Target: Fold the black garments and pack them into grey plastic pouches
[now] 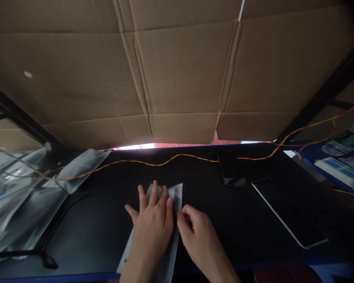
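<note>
Brown cardboard [183, 70] is filling the upper half of the frame, with a black desktop [97, 224] stretching below it. One clear plastic bag [169, 253] is lying on the desk at bottom centre, running off the lower edge. Left hand [152, 224] is resting palm down on the bag, fingers straight and spread, gripping nothing. Right hand [197, 232] is curling nearly closed at the bag's right edge, thumb and index coming together there; can't tell from this angle whether they're pinching plastic. More plastic bags [20, 208] are piling up at the left edge, with a black cord [48, 257] trailing beside them at lower left. Red-yellow wire [177, 156] is snaking across mid-frame, passing by a dark phone [231, 171] right of centre. Larger pale-edged slab [289, 212] is lying at lower right.
</note>
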`<action>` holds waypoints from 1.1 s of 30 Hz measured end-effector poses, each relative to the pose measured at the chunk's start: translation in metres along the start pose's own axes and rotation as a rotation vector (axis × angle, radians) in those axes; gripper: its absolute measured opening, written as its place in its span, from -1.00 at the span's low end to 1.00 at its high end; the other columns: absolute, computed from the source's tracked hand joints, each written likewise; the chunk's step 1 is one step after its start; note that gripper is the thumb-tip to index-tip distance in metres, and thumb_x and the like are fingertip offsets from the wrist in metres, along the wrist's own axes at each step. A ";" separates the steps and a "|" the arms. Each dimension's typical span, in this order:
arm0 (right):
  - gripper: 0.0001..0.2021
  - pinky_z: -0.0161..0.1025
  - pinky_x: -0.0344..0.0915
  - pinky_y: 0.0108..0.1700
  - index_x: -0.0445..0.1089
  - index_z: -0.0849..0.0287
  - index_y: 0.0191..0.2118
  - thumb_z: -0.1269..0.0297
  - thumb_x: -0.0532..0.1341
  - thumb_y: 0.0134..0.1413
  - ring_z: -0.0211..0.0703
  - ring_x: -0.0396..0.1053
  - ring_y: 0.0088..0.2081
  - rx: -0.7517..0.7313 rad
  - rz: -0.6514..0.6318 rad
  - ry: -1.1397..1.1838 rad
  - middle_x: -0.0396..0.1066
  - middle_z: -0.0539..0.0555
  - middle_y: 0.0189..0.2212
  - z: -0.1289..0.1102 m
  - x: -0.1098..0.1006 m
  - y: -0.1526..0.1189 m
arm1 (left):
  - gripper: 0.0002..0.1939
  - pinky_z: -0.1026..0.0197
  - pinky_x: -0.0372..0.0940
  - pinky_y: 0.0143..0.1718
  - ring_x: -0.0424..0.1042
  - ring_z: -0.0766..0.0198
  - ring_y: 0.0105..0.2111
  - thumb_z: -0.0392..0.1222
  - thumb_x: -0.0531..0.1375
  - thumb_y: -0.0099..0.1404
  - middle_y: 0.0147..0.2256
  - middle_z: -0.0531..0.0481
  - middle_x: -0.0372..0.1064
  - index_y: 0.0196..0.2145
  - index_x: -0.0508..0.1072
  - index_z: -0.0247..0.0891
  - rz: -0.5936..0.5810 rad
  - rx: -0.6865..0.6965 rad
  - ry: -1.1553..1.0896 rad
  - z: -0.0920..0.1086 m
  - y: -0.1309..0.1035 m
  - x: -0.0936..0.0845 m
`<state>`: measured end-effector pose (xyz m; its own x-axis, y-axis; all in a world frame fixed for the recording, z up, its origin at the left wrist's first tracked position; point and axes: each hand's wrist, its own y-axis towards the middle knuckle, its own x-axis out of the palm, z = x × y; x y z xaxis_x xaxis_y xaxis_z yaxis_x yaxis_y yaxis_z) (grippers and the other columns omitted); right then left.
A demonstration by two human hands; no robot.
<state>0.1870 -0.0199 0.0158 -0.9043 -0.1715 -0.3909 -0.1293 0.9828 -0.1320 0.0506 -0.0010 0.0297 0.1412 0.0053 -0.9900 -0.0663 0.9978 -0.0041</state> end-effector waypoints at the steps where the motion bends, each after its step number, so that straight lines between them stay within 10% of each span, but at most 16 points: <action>1: -0.68 -0.28 0.00 -0.44 0.14 0.05 -0.46 0.29 0.14 0.38 -0.28 0.19 -0.54 0.006 -0.019 0.006 0.24 -0.11 -0.59 -0.001 0.001 -0.001 | -0.43 -0.95 0.02 0.20 -0.21 -0.63 0.56 -0.11 -0.10 0.64 0.56 -0.18 0.02 0.46 0.38 -0.22 0.003 -0.010 0.007 -0.001 0.002 0.000; 14: -0.74 -0.30 0.14 -0.47 0.29 0.06 -0.44 0.38 0.24 0.30 -0.25 0.29 -0.58 -0.024 -0.274 -0.169 0.30 -0.11 -0.63 0.012 -0.001 -0.043 | -0.41 -0.94 0.12 0.13 -0.10 -0.63 0.54 0.01 -0.09 0.67 0.55 -0.32 0.05 0.47 0.35 -0.25 0.155 0.007 -0.144 -0.022 0.023 0.013; 18: -0.68 -0.08 0.51 -0.05 0.53 0.06 0.08 0.36 0.02 0.53 0.00 0.60 -0.12 -0.240 0.040 -0.334 0.64 0.12 -0.10 0.010 -0.023 -0.028 | -0.42 -0.73 0.18 0.29 -0.08 -0.40 0.57 0.01 -0.09 0.69 0.55 -0.25 0.07 0.51 0.26 -0.18 0.241 0.149 -0.209 -0.045 0.000 0.021; 24: -0.29 0.36 0.31 0.40 0.29 0.06 0.48 0.53 0.22 0.23 0.36 0.14 0.51 -0.418 -0.040 -0.569 0.20 0.10 0.54 0.002 -0.011 -0.013 | -0.36 -0.55 0.13 0.41 -0.09 -0.19 0.58 -0.09 -0.08 0.69 0.58 -0.13 0.02 0.62 -0.08 0.03 0.311 0.307 -0.207 -0.061 -0.035 0.042; 28: -0.08 0.36 0.24 0.45 0.00 0.15 0.60 0.58 0.21 0.14 0.36 -0.08 0.60 -0.460 -0.045 -0.533 0.16 0.11 0.56 0.002 0.004 -0.009 | -0.31 -0.45 0.11 0.44 -0.15 -0.09 0.60 -0.18 -0.10 0.69 0.60 -0.07 -0.07 0.63 -0.23 0.12 0.328 0.344 -0.170 -0.066 -0.045 0.040; 33: -0.47 0.36 0.17 0.45 0.48 0.05 0.15 0.69 0.21 0.14 0.29 0.22 0.50 -0.486 0.040 -0.430 0.65 0.06 0.13 -0.003 0.017 0.003 | -0.31 -0.53 0.10 0.42 -0.15 -0.16 0.60 -0.15 -0.07 0.67 0.61 -0.07 -0.10 0.63 -0.20 0.11 0.329 0.347 -0.122 -0.078 -0.049 0.041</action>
<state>0.1696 -0.0197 0.0114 -0.6816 -0.0468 -0.7303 -0.3592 0.8908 0.2782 -0.0177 -0.0552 -0.0213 0.2835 0.3107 -0.9072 0.2029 0.9052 0.3734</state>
